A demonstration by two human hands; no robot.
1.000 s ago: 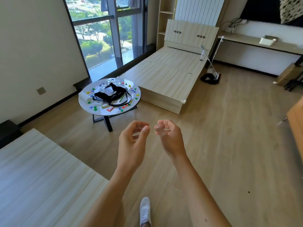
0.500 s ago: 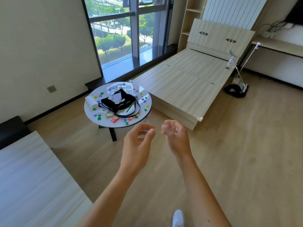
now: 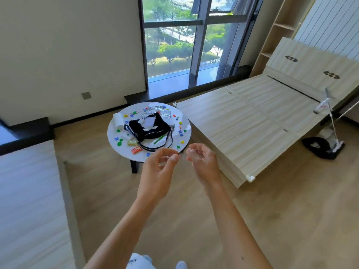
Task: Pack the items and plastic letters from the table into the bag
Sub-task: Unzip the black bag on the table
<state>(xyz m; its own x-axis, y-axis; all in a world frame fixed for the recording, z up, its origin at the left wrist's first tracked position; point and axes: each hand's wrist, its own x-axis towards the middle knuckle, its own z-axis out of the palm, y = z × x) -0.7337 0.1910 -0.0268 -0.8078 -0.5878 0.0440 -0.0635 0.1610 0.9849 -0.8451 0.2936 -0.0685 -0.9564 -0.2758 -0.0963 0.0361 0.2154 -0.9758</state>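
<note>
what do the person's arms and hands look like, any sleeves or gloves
Nothing is worn: the left hand and right hand are bare, with no gloves, rings, watch or bands, and no sleeves are in view.

Bag on table — left hand, right hand loosely curled.

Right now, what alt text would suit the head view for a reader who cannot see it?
Two empty hands, the left hand and right hand, fingers loosely curled, hang before a round white table. A black bag lies on it among scattered coloured plastic letters, beside a bare wooden bed frame.
</note>
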